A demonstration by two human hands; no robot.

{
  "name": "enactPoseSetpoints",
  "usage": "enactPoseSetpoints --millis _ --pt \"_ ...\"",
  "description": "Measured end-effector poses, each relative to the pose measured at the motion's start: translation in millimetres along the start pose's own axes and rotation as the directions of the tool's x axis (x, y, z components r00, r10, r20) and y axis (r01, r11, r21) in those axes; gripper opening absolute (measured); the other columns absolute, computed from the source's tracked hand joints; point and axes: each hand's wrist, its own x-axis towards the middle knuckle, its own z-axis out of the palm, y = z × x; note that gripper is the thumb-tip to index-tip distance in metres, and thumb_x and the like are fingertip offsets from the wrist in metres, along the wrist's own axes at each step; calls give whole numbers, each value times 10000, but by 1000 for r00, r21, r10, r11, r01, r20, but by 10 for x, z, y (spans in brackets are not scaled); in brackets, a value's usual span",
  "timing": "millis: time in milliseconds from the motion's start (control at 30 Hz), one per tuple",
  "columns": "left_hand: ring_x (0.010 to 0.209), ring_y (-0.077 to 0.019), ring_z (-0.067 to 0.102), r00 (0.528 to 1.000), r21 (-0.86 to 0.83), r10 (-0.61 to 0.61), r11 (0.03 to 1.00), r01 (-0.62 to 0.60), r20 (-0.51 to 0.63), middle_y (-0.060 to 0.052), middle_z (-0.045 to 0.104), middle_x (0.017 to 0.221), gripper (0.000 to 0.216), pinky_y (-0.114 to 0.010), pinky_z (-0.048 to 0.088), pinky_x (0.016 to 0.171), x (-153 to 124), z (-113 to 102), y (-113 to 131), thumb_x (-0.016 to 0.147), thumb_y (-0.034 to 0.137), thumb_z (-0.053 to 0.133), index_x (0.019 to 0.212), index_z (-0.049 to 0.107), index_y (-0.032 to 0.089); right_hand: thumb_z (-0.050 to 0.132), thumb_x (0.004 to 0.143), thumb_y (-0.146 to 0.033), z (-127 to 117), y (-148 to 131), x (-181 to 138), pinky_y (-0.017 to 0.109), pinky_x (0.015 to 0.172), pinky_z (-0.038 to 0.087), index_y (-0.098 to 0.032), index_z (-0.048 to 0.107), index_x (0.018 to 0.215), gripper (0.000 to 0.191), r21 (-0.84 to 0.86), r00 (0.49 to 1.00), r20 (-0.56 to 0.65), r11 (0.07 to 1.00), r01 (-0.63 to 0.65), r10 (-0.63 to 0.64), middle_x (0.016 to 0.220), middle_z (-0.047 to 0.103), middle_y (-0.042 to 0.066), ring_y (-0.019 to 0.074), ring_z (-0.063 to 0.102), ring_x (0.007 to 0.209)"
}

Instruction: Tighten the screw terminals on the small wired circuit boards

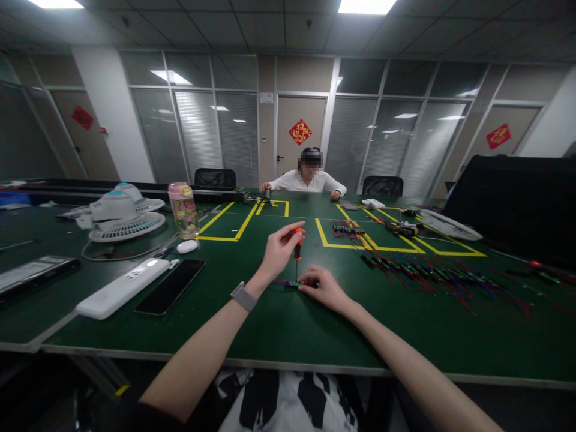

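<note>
My left hand point(279, 249), with a grey watch on its wrist, is closed on an orange and black screwdriver point(297, 249). The screwdriver stands upright, its thin shaft reaching down to a small green circuit board point(292, 284) on the green table. Whether the tip sits in a screw is too small to tell. Low over the table, my right hand point(321, 287) pinches the right end of that board with its fingertips. Red and blue wires point(279, 281) run out from the board's left end.
Several wired circuit boards point(423, 273) lie to the right. On the left are a black phone point(171, 287), a white power strip point(123, 288), a drink bottle point(183, 210) and a white fan point(126, 219). Across the table sits a person point(303, 177) in a white top. Yellow tape point(216, 238) marks the tabletop.
</note>
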Motion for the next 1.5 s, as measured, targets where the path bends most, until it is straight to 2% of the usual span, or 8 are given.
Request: enactPoseSetpoints --millis 167,367,567,733,867,1100,1300,1500 --pt "885 -147 566 994 181 101 979 -91 -43 -56 574 988 244 -245 460 768 -24 -1 17 793 316 579 992 666 206 649 737 -210 0 1 -4 242 612 442 -160 706 829 119 -7 1000 3 1000 9 -9 752 574 26 122 533 642" --pt "929 -163 608 1000 -16 4 1000 -4 10 -78 625 1068 331 -303 456 850 -1 -5 22 875 258 428 1161 577 183 624 745 -174 -3 7 -8 238 616 442 -165 705 834 121 -8 1000 11 1000 22 -22 760 577 26 120 527 647" --pt "856 -140 578 995 142 80 987 -71 -57 -61 587 984 280 -242 474 748 -2 -25 -16 792 295 581 1044 652 196 602 737 -133 -13 -10 -11 235 622 436 -151 694 856 151 16 999 10 999 32 -32 751 564 22 114 523 642" --pt "985 -158 578 999 47 53 997 -53 10 -70 576 1143 305 -292 452 868 2 -18 20 868 252 451 1126 609 214 597 728 -120 -11 -18 -12 230 617 431 -147 674 854 151 37 1000 4 999 13 -13 749 571 16 111 520 640" --pt "907 -162 620 1000 -45 2 999 -1 12 -81 640 1034 329 -315 465 856 0 -7 29 861 256 467 1160 573 169 591 734 -130 -11 -16 -13 229 606 426 -143 674 842 136 40 1000 6 999 4 -4 744 569 19 112 516 634" --pt "862 -139 564 994 169 91 982 -79 -63 -58 566 984 270 -245 469 756 -4 -12 -3 784 296 589 1024 661 194 591 740 -141 -12 4 -12 227 602 419 -146 674 837 128 46 1000 8 999 16 -17 736 567 17 110 514 632" --pt "836 -135 599 1000 -14 -22 1000 23 22 -60 632 968 351 -268 465 779 7 -13 11 861 274 468 1178 567 160 588 743 -146 -12 18 -7 229 609 422 -142 674 833 125 55 1000 13 998 16 -17 743 571 21 116 523 644" --pt "808 -123 571 999 114 54 992 -54 3 -43 608 929 291 -225 464 726 -5 -13 2 806 289 564 1070 637 189 582 759 -165 -18 21 -8 232 611 426 -143 682 835 128 53 1000 17 999 10 -11 759 581 29 116 523 644"
